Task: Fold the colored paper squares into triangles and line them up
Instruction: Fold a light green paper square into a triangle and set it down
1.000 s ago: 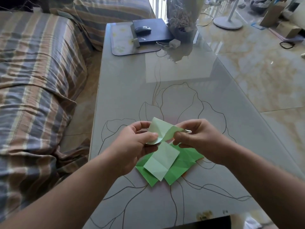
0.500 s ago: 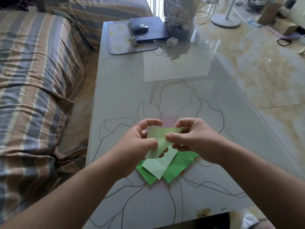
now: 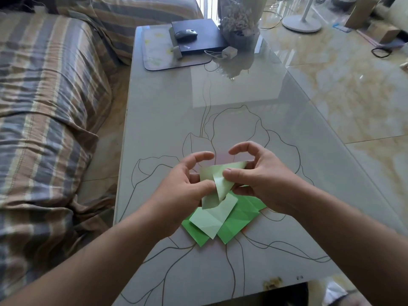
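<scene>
From the head view, we have the pale sheet (image 3: 217, 181) up off the table (image 3: 276, 120), held just above the pile (image 3: 234, 217) of green squares near the table's near edge. Our left hand (image 3: 183, 191) pinches its left side, thumb on top; our right hand (image 3: 260, 180) pinches the right part, thumb tip pressed on the face, forefinger arched free above. We hold it in the air, we reckon, so both hands can bring corners together for the fold. The sheet's upper edge runs left to right, rising a little toward the far right; a curled flap hangs from the middle, pointing down toward us. No clean triangle yet, and nothing lined up. Far off sit a laptop (image 3: 198, 35) and mouse (image 3: 186, 33).
</scene>
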### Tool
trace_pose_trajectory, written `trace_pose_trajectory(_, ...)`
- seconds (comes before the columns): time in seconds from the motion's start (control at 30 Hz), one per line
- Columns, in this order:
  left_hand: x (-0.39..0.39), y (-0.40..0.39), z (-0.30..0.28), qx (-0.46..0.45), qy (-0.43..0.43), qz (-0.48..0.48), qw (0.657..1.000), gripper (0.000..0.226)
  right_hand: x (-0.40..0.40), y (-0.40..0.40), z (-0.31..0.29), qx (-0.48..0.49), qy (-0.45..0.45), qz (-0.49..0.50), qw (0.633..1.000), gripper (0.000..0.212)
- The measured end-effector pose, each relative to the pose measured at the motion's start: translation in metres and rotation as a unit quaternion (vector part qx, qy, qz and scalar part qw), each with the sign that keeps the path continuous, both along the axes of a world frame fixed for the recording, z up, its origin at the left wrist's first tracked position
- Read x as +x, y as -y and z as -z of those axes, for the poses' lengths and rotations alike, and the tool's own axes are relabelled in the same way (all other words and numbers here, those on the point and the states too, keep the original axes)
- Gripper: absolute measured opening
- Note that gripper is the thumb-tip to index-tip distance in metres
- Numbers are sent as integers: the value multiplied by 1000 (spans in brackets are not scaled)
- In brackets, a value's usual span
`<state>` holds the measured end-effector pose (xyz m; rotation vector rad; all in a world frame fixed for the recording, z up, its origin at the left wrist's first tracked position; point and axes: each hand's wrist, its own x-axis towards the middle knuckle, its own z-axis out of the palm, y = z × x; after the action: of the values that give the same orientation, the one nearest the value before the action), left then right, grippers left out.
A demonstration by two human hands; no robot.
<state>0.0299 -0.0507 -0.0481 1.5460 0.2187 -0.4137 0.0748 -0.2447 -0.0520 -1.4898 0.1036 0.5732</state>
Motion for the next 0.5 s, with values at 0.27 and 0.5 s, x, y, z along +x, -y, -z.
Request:
trace_pose_trajectory(0.27, 1, 1, 5, 15, 49, -46, 998, 14, -2, 0, 0, 10, 14, -7, 1000, 40)
trace_pose_trajectory(0.5, 1, 1, 6, 36, 63, -72, 995, 10, -3, 3, -2, 29, 20, -23, 999, 13)
